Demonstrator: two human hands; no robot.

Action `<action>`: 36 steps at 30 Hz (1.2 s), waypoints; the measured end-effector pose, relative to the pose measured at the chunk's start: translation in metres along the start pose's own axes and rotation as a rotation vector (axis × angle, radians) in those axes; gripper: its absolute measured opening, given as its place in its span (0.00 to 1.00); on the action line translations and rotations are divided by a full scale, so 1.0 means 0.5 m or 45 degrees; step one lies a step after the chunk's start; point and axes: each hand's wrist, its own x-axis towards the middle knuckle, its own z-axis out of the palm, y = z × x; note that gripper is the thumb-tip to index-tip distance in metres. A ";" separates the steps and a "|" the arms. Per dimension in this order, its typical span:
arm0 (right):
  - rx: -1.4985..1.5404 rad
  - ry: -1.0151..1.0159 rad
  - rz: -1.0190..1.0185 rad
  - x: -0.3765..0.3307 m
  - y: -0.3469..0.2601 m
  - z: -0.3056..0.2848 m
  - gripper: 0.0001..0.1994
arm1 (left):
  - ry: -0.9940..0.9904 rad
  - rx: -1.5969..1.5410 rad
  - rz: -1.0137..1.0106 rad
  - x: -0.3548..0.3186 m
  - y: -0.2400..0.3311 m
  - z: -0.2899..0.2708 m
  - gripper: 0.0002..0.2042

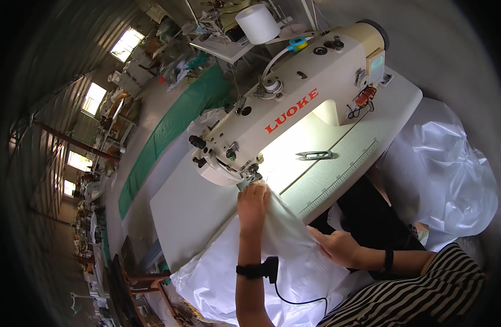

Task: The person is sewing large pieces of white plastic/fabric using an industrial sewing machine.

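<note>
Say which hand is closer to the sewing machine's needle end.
Left. The left hand is just in front of the needle end; the right hand is farther off, at the white sheet.

Small snips (pixel 315 156) lie on the pale tabletop (pixel 190 218), beside a printed ruler scale (pixel 340 180), in a dim workshop. Beyond, a long green sheet (pixel 163 139) stretches across the gray floor (pixel 135 128), a small red scrap (pixel 161 79) near its far end. Four bright windows (pixel 93 99) pierce the far wall at left, a dark reddish beam (pixel 79 143) crossing in front. Cluttered benches line that side beneath them, their details too small to tell. A wooden frame (pixel 151 277) stands at lower left.
</note>
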 end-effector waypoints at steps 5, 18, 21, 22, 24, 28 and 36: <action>-0.285 0.057 -0.177 0.014 0.002 0.017 0.33 | -0.075 -0.148 0.309 0.018 -0.022 0.002 0.07; 0.120 0.137 -0.006 0.050 -0.013 -0.004 0.16 | 0.000 -0.158 0.379 -0.001 -0.036 -0.005 0.05; 0.337 0.122 0.129 0.071 -0.005 0.004 0.13 | -0.044 -0.216 0.305 -0.002 -0.035 -0.007 0.06; 0.416 0.074 0.228 0.077 -0.003 0.009 0.12 | -0.042 -0.233 0.313 -0.002 -0.035 -0.007 0.06; 0.470 0.077 0.258 0.084 -0.003 0.015 0.11 | -0.053 -0.233 0.279 -0.006 -0.036 -0.007 0.07; 0.538 0.059 0.405 0.081 -0.017 0.016 0.12 | -0.061 -0.182 0.303 -0.017 -0.045 -0.001 0.09; -0.171 0.282 -0.142 0.091 -0.042 0.011 0.21 | -0.039 -0.051 0.248 -0.050 -0.049 -0.006 0.10</action>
